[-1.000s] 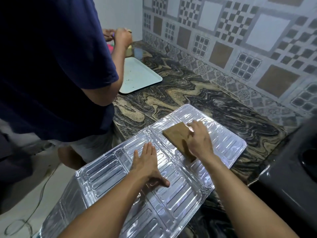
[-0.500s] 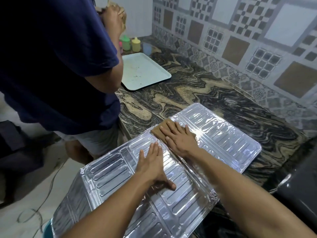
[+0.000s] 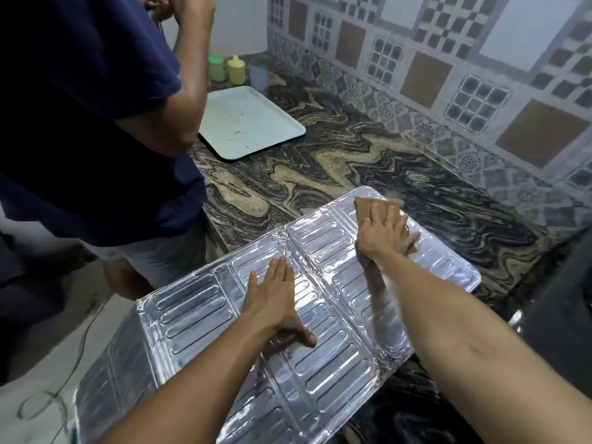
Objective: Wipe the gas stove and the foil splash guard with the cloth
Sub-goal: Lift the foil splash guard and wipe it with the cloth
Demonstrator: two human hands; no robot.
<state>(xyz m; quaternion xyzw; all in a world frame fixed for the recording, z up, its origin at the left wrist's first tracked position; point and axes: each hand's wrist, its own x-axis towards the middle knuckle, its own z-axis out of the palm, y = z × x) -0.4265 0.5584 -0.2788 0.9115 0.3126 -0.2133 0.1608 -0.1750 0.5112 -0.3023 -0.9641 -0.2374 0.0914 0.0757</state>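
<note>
The shiny foil splash guard (image 3: 198, 315) lies flat on the marble counter, its left panels hanging past the counter edge. My left hand (image 3: 274, 302) presses flat on its middle panel, fingers together, thumb out. My right hand (image 3: 386, 232) presses a brown cloth (image 3: 368, 205) onto the guard's far right panel; the cloth's far corner shows beyond my fingers and more trails under my wrist. The black gas stove (image 3: 557, 302) sits at the right edge, mostly out of frame.
Another person in a dark blue shirt (image 3: 80, 107) stands close on the left at the counter. A pale tray (image 3: 253, 123), green and yellow bottles (image 3: 227, 68) and a small blue cup stand farther back. A patterned tile wall (image 3: 448, 75) runs behind the counter. A cable lies on the floor.
My right hand slid the cloth from the middle fold toward the guard's far right corner. My left hand stayed pressed on the foil. The view shifted slightly.
</note>
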